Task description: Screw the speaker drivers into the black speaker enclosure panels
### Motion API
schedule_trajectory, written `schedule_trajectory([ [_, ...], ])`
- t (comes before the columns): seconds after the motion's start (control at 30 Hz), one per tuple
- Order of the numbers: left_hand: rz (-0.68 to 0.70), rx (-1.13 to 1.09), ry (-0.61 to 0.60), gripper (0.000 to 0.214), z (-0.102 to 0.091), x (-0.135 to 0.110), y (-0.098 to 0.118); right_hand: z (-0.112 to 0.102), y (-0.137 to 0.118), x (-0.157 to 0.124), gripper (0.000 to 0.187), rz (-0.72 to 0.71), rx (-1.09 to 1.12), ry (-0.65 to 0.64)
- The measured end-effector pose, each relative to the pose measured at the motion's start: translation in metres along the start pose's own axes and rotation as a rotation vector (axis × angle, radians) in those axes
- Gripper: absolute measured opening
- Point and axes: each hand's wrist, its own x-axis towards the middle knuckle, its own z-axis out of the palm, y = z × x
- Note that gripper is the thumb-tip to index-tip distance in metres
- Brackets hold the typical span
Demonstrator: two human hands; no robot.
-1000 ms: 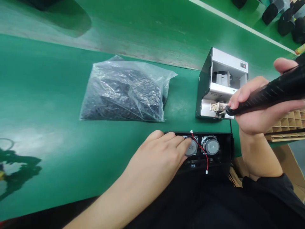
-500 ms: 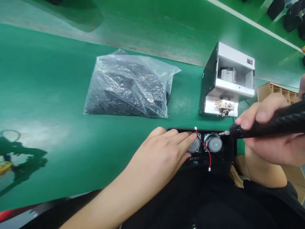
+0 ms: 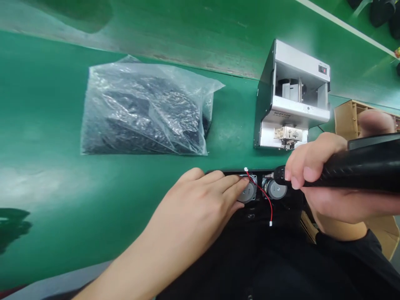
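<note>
My left hand (image 3: 200, 204) lies flat, fingers stretched out, on a black housing (image 3: 293, 199) at the table's near edge, its fingertips touching the left of two round grey speaker drivers (image 3: 249, 192). A red wire (image 3: 264, 199) with white plugs runs across between the drivers. My right hand (image 3: 331, 183) is wrapped round a black electric screwdriver (image 3: 359, 168), whose tip is down at the top left of the right driver (image 3: 277, 190).
A grey screw feeder box (image 3: 293, 98) stands just behind the housing. A clear plastic bag of dark parts (image 3: 146, 112) lies on the green table (image 3: 46, 125) to the left. A cardboard divider tray (image 3: 346, 118) sits at the right.
The screwdriver tip left the screw feeder's outlet, came down towards me and now rests at the right driver. My left hand stayed on the left driver.
</note>
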Motion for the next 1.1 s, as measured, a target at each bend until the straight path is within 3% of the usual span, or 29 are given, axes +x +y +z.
schedule_trajectory([
  [0.17, 0.014, 0.015, 0.018, 0.029, -0.001, 0.000, 0.000, 0.013, 0.012, -0.002, 0.049, 0.036, 0.237, 0.091],
  [0.67, 0.042, 0.013, 0.081, 0.036, 0.004, -0.005, 0.004, 0.011, 0.017, -0.004, 0.052, 0.033, 0.276, -0.006],
  [0.97, 0.005, 0.016, 0.039, 0.033, 0.006, -0.003, 0.004, 0.027, 0.017, -0.003, 0.058, 0.031, 0.346, 0.149],
  [1.1, -0.003, 0.025, 0.026, 0.030, 0.008, -0.003, 0.006, 0.030, 0.022, -0.002, 0.060, 0.016, 0.337, 0.140],
])
